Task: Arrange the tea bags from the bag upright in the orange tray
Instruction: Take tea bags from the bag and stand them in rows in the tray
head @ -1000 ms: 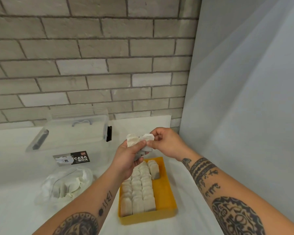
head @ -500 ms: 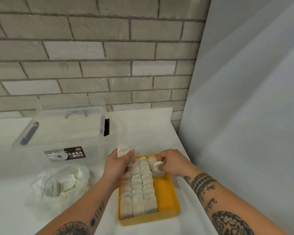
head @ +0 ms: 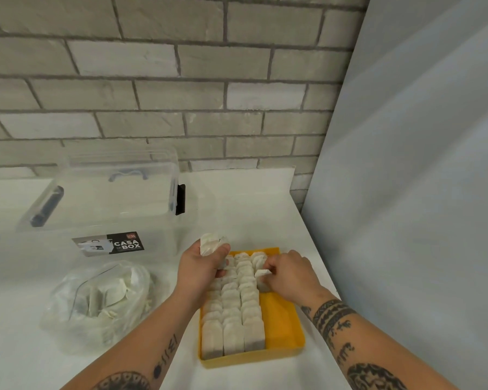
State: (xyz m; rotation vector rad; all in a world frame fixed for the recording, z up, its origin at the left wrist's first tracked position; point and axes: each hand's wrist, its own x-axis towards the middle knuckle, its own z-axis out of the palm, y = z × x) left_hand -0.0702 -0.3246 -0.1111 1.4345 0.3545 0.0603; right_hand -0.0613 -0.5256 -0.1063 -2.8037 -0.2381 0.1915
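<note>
The orange tray lies on the white table, with three rows of white tea bags standing upright along its left side. My left hand hovers over the tray's far left corner, shut on a few loose tea bags. My right hand is down in the tray's far right part, pinching one tea bag at the start of a fourth row. A clear plastic bag with more tea bags lies to the left of the tray.
A clear lidded storage box labelled "Casa Box" stands behind the bag, against the brick wall. A white panel rises along the table's right edge, close to the tray.
Both hands came down from above the tray. My right hand took one tea bag from the left hand's bunch and lowered it into the tray's right side.
</note>
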